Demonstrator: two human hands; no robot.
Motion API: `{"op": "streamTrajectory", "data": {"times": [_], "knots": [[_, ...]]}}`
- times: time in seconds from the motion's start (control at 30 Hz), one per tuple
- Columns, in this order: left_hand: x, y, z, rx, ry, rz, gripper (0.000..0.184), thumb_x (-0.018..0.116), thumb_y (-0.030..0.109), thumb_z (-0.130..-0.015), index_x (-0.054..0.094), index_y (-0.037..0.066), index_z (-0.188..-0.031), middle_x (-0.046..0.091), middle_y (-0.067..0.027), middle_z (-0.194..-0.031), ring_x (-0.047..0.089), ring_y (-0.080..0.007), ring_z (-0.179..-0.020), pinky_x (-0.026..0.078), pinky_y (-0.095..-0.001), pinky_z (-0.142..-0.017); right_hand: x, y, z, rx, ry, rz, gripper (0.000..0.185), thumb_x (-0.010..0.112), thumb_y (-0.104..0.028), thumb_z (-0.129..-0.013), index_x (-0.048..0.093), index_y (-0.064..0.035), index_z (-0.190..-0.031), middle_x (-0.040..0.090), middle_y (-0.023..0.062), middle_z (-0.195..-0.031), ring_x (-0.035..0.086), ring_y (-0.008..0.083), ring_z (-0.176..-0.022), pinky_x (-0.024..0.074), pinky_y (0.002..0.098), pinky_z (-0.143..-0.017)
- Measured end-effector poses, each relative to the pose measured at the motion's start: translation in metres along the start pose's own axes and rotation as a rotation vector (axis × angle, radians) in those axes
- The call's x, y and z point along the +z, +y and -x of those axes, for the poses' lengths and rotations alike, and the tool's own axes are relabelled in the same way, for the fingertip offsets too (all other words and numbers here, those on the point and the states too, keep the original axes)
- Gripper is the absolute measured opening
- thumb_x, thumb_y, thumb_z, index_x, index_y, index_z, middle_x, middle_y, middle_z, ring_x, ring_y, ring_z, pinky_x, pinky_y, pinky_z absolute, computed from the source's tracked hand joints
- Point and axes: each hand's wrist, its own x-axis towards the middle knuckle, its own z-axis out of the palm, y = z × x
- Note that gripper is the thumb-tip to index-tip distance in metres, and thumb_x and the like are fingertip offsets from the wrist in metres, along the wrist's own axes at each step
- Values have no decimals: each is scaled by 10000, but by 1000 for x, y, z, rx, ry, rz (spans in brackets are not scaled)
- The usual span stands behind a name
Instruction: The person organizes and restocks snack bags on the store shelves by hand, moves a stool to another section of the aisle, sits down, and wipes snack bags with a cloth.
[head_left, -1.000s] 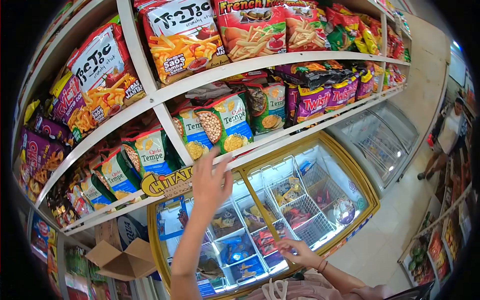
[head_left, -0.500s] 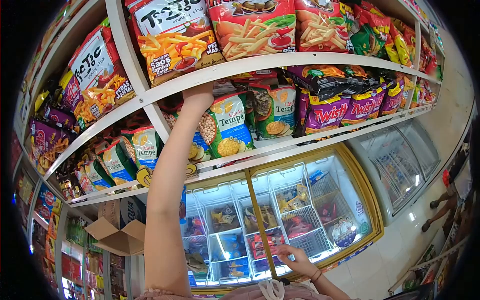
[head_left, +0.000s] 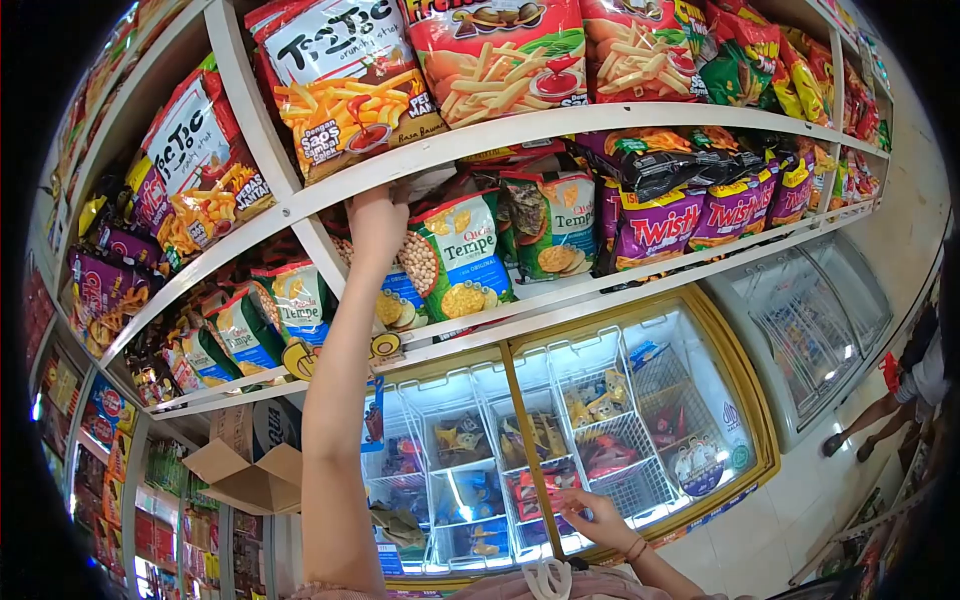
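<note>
My left hand [head_left: 378,222] reaches up into the lower snack shelf, just under the white shelf edge [head_left: 480,140]. Its fingers are mostly hidden inside the shelf, so I cannot tell if they grip anything. A silvery packet [head_left: 432,181] lies close to the fingertips. Beside the hand stand green, white and blue Tempe chip bags [head_left: 468,250], the nearest just right of my wrist. Low in front of me, my right hand [head_left: 594,518] hangs over the freezer, fingers loosely bent and apart, holding nothing.
Above are large TicTac snack bags [head_left: 345,80] and red fries bags [head_left: 505,65]. Purple Twist bags [head_left: 655,225] fill the shelf to the right. Below stands a glass-topped freezer [head_left: 765,450] with wire baskets. An open cardboard box [head_left: 245,475] sits lower left; a person's legs [head_left: 870,425] show at right.
My left hand has shifted left along the shelf and slightly lower, away from the nearest Tempe bag. My right hand stays nearly in place, and the view has tilted a little.
</note>
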Motion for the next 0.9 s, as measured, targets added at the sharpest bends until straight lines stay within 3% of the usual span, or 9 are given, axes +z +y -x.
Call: {"op": "streamTrajectory", "data": {"times": [0.07,0.1,0.23,0.33,0.47,0.5,0.6,0.8,0.9], "knots": [[-22,21,11,-131,-142,263,298,622,150,-793,560,58,-1070,591,-160,-1072,509,-340,-1072,383,-485,-885,5,-6,-8,-13,-45,-25,381,595,-75,-826,524,-21,-1197,645,96,-959,629,169,-879,488,296,-809],[-21,24,19,-95,-57,253,224,623,70,-774,572,40,-990,608,-139,-1007,537,-331,-1015,382,-500,-868,8,-6,-12,-27,-49,-16,363,594,-84,-835,532,-23,-1187,648,86,-956,627,159,-873,489,288,-799],[-41,49,52,163,287,163,91,580,21,-788,575,53,-873,609,-86,-922,569,-298,-955,369,-493,-919,18,-14,-31,-21,-107,-34,333,588,-97,-858,538,-25,-1179,645,73,-992,616,144,-898,484,273,-794],[-58,48,91,391,380,130,104,604,37,-765,567,62,-860,617,-66,-947,568,-257,-1017,341,-527,-944,18,-26,-48,-11,-166,-239,388,573,-157,-878,484,-35,-1237,618,91,-1069,600,163,-965,473,296,-833],[-75,51,192,577,243,49,187,666,33,-686,508,112,-750,641,-32,-941,591,-260,-1006,322,-562,-965,3,-73,-87,-166,-216,-749,560,494,-335,-911,304,-63,-1362,525,125,-1214,546,201,-1077,441,369,-921],[-79,54,214,624,210,138,152,679,75,-676,566,138,-756,635,-9,-949,590,-219,-1011,316,-576,-958,3,-89,-96,-220,-213,-890,599,470,-375,-913,260,-65,-1381,504,131,-1236,535,210,-1091,434,386,-938],[-93,64,262,756,73,224,166,701,131,-665,654,172,-819,630,19,-935,594,-168,-988,326,-578,-947,9,-133,-108,-299,105,-955,570,513,-272,-909,263,-39,-1365,484,134,-1246,514,208,-1115,443,370,-932],[-106,59,315,565,-11,329,226,719,117,-677,676,181,-890,590,21,-991,556,-161,-1008,354,-523,-954,13,-145,-110,-73,89,-672,549,674,-17,-791,371,-5,-1248,542,97,-1167,541,145,-1052,478,298,-874],[-123,67,315,330,51,461,306,713,266,-697,625,120,-951,492,-86,-1107,497,-212,-1047,373,-487,-912,14,-140,-113,-100,101,-566,493,695,-19,-774,433,6,-1191,588,83,-1100,570,139,-1000,485,290,-854]]}}
